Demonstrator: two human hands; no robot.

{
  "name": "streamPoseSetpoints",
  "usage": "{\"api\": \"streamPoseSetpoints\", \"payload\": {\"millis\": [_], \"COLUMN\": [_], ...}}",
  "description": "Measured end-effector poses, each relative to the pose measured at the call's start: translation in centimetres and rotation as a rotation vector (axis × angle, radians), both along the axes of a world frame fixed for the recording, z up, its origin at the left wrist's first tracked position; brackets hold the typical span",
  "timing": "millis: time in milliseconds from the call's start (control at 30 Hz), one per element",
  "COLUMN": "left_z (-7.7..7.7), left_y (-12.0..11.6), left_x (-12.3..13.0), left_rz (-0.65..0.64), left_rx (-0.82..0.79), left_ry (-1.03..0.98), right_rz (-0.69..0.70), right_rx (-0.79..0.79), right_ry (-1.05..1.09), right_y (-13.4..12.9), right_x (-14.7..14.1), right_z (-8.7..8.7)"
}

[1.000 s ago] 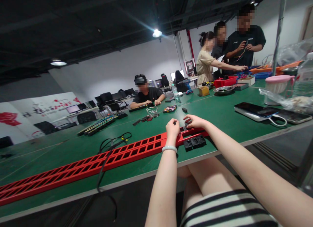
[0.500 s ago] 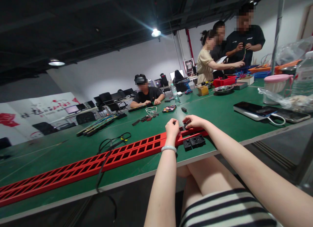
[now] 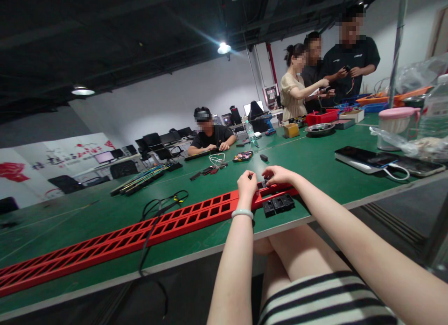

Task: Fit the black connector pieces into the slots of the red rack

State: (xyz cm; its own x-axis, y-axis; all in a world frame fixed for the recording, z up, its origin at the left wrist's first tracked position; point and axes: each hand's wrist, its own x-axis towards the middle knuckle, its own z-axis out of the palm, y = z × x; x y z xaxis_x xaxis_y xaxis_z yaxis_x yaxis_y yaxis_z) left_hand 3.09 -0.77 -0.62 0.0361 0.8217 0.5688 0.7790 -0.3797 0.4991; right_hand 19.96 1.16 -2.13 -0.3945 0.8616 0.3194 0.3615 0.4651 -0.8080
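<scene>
A long red slotted frame (image 3: 196,215) lies along the near edge of the green table, its right end under my hands. My left hand (image 3: 248,184) is closed above that end, with a small dark piece showing at the fingertips; its kind cannot be made out. Just to the right, my right hand (image 3: 279,175) has its fingers curled down on a small black part (image 3: 265,180) at the frame's far side. Several black square modules (image 3: 279,205) sit in a row between the frame and the table edge, close below my hands.
A black strap (image 3: 150,231) crosses the red frame and hangs off the edge. To the right lie a phone on a white power bank (image 3: 364,159) and a pink-lidded cup (image 3: 395,126). Beyond are loose dark parts (image 3: 210,171), a bundle of rods (image 3: 143,179) and several co-workers.
My hands stay nearly in place over the frame's right end. In the background, a co-worker in a light top has raised an arm from the table toward another person.
</scene>
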Motion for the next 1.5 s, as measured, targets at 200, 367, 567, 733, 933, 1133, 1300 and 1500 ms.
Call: {"api": "streamPoseSetpoints", "payload": {"millis": [200, 367, 567, 733, 933, 1133, 1300, 1500], "left_z": [0.1, 0.3, 0.7, 0.6, 0.1, 0.0, -0.1, -0.2], "left_y": [-0.1, -0.4, -0.7, -0.6, -0.1, 0.0, 0.2, 0.4], "left_x": [0.0, 0.1, 0.2, 0.1, -0.1, -0.1, -0.2, -0.2], "left_rz": [0.0, 0.005, 0.019, 0.027, 0.012, 0.012, 0.016, 0.012], "left_rx": [0.005, 0.022, 0.002, 0.005, 0.029, 0.027, 0.029, 0.031], "left_ry": [-0.005, -0.028, -0.05, -0.034, -0.023, -0.024, -0.012, -0.014], "right_rz": [0.002, -0.001, -0.041, -0.061, -0.072, -0.08, -0.012, 0.0], "right_rx": [-0.005, -0.018, 0.021, 0.049, 0.047, 0.026, -0.044, -0.026], "right_ry": [-0.018, -0.047, -0.08, -0.117, -0.191, -0.225, -0.205, -0.224], "right_y": [-0.2, -0.3, -0.5, -0.8, -1.4, -1.5, -1.0, -0.7], "right_x": [0.0, -0.3, -0.5, -0.5, -0.4, -0.3, -0.2, -0.1], "right_z": [0.0, 0.0, 0.2, 0.5, 1.1, 1.2, 0.7, 0.4]}}
